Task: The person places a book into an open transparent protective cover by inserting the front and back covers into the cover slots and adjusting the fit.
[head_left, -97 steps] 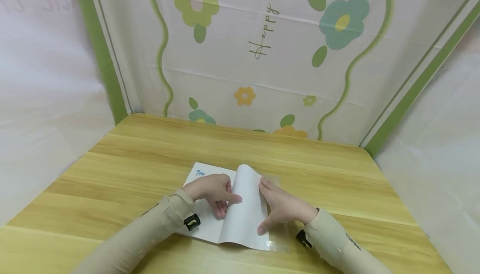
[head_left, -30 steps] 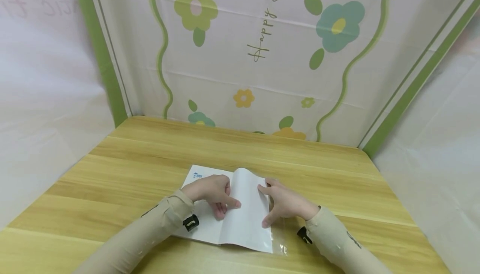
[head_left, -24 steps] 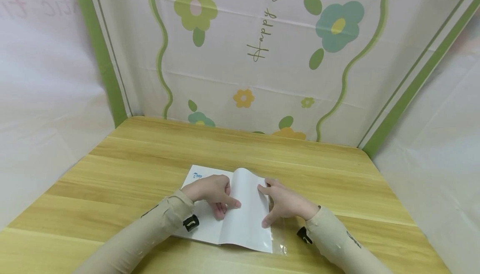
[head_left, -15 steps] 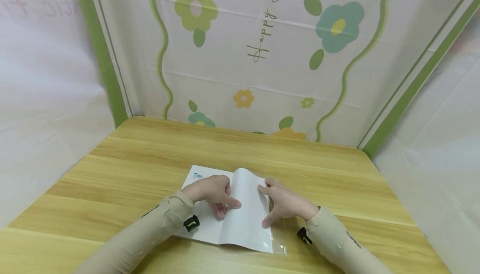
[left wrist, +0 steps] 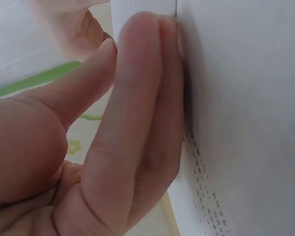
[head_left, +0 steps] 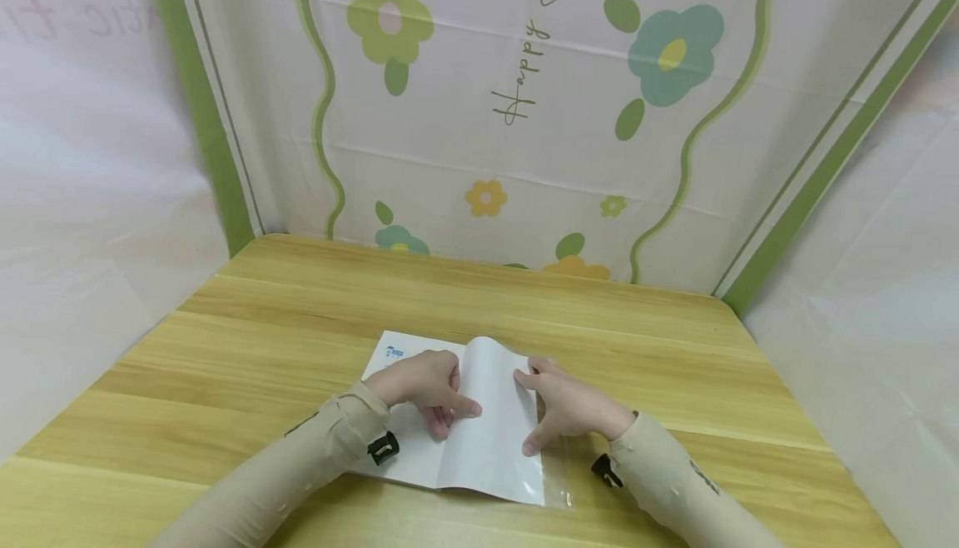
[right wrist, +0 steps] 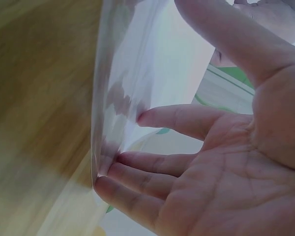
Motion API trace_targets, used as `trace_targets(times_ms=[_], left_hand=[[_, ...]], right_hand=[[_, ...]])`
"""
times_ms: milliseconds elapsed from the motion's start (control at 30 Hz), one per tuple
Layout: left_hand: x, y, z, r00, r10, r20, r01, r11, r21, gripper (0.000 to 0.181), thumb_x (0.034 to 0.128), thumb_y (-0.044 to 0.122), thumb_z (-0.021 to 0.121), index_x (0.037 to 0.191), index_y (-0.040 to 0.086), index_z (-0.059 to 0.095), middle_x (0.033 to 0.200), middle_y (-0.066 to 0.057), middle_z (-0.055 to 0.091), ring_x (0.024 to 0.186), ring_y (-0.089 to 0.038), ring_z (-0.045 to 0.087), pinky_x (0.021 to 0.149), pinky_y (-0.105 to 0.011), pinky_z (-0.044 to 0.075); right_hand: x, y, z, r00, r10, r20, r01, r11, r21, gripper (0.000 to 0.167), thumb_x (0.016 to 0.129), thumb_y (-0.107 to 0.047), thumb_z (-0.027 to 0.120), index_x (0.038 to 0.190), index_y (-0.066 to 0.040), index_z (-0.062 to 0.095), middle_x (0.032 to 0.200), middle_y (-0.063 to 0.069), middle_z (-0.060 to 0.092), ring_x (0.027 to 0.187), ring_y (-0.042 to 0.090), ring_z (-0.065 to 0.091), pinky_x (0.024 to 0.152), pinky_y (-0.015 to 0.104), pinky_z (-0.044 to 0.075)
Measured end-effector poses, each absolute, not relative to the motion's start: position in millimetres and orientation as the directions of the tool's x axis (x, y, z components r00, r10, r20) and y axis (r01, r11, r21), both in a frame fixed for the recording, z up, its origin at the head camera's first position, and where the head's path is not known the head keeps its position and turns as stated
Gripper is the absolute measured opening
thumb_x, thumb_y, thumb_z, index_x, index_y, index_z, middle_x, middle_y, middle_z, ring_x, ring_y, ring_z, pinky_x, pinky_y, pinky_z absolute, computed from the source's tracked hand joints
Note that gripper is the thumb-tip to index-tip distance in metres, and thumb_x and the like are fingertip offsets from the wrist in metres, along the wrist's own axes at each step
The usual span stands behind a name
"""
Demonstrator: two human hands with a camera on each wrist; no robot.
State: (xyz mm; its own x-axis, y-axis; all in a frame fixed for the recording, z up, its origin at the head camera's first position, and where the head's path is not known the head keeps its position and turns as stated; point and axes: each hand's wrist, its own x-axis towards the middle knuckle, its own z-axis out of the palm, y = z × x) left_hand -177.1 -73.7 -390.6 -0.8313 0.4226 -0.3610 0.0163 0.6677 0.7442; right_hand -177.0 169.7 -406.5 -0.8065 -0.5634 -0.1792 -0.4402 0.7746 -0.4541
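A booklet [head_left: 412, 469] lies spread on the table, its left page white with a small blue print at the top corner. From the fold, a white sheet [head_left: 490, 448] bulges up and curves to the right. Clear plastic film [head_left: 556, 485] sticks out past that sheet's right edge. My left hand [head_left: 423, 381] rests at the fold, thumb on the bulging sheet and straight fingers [left wrist: 137, 88] against the white paper. My right hand [head_left: 565, 406] is spread at the right edge, thumb and index fingertip on the sheet. In the right wrist view, its other fingertips touch the clear film [right wrist: 123, 88].
The wooden table [head_left: 300, 306] extends around the booklet on all sides. A white curtain [head_left: 449, 115] with printed flowers hangs behind its far edge, and plain white sheeting [head_left: 862, 348] stands to either side.
Compared with three seconds ago, my right hand and the sheet's right edge sit slightly further right, and less film shows beyond it. Over the last second, both hands hold nearly still.
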Motion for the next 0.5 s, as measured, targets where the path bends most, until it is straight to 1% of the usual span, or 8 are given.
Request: trace_targets(times_ms=[133,500], left_hand=[[-177.3,-73.3,-393.5,-0.837,0.423,-0.347,0.025,0.663,0.748,0.040,0.0834,0.024,0.081,0.085,-0.002,0.050,0.065,-0.015,0.067,0.052,-0.024,0.068,0.059,-0.030,0.057],[-177.5,-72.9,-396.0,-0.841,0.419,-0.341,0.019,0.654,0.756,0.040,0.0830,0.023,0.082,0.085,-0.002,0.050,0.066,-0.016,0.066,0.052,-0.024,0.068,0.057,-0.030,0.057]], right_hand=[[-177.9,169.6,-407.4,-0.804,-0.567,-0.177,-0.447,0.774,-0.449,0.102,0.062,-0.026,0.094,0.143,0.009,0.043,0.153,0.031,0.024,0.140,0.043,0.024,0.110,0.051,0.031],[-175.8,169.0,-404.5,-0.800,-0.572,-0.179,-0.454,0.773,-0.443,0.102,0.062,-0.027,0.094,0.142,0.009,0.043,0.152,0.031,0.025,0.138,0.043,0.027,0.109,0.051,0.032]])
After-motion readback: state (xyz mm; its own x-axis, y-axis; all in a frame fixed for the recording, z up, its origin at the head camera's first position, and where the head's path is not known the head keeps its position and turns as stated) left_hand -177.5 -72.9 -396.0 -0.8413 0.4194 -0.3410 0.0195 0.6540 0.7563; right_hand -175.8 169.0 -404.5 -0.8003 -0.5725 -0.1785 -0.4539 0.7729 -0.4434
